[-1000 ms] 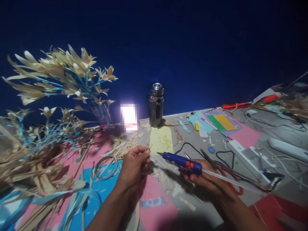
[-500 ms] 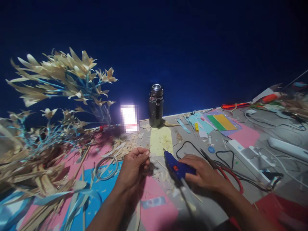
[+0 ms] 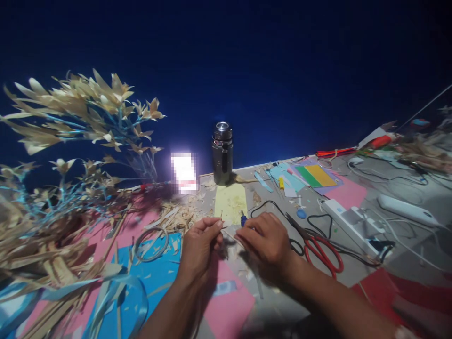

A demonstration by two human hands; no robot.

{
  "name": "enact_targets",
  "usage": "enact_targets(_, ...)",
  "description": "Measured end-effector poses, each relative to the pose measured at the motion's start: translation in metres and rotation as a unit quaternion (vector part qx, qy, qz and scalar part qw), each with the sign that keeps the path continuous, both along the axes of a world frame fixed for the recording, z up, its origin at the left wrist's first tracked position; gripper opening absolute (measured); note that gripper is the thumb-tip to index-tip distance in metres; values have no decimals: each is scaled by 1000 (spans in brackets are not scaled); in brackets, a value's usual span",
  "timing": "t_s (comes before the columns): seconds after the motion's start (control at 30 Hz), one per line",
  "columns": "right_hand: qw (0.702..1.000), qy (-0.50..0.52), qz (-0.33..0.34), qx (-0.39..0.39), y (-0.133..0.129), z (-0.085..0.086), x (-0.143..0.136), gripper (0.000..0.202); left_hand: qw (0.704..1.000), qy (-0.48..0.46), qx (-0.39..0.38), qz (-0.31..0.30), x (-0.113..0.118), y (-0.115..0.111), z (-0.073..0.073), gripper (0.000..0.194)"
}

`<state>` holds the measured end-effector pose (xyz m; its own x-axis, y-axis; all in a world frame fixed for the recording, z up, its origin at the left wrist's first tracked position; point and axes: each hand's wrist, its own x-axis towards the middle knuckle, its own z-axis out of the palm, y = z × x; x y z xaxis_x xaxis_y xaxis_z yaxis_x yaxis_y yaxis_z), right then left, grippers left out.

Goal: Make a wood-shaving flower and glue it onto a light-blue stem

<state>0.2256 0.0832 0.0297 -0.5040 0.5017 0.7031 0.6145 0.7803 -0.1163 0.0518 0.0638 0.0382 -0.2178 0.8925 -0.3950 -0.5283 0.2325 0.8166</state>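
Note:
My left hand [image 3: 205, 238] is closed in a pinch on a small thin brown piece [image 3: 221, 217], just in front of the yellow paper [image 3: 230, 202]. To its right, my right hand [image 3: 264, 238] is curled over the blue glue gun [image 3: 243, 219]; only the nozzle end and a bit of the body show past the fingers. A thin pale stick [image 3: 233, 236] lies between the two hands, near the right fingertips. Whether the right hand grips the gun or rests over it is partly hidden.
A dark flask [image 3: 222, 153] stands behind the yellow paper. Flowers on blue stems [image 3: 106, 113] rise at left, above dried strips [image 3: 63, 263] and a wire coil [image 3: 151, 245]. Red-handled scissors [image 3: 323, 252] and a white power strip [image 3: 353, 228] lie at right.
My right hand has moved left and over the glue gun, closer to my left hand, and now hides most of the gun. The view has shifted slightly to the right.

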Motion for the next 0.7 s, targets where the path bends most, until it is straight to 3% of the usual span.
enact_targets(0.13,998,-22,6,50,1,3,-20,21,999,20,11,25,6,-2,-2,30)
enact_targets(0.33,996,-60,2,64,5,5,-22,17,996,66,44,43,6,-7,-7,24)
enact_targets(0.43,1000,-21,9,10,4,9,-21,19,997,61,49,29,5,-9,-7,22)
enact_targets(0.53,983,125,26,-130,8,13,-19,17,999,17,40,-5,4,-12,-5,23)
enact_targets(0.6,914,273,34,-297,12,14,-19,14,999,-31,20,-33,5,-14,-4,25)
enact_targets(0.7,711,456,60,-532,17,12,-22,21,993,-90,-10,-73,8,-16,-4,25)
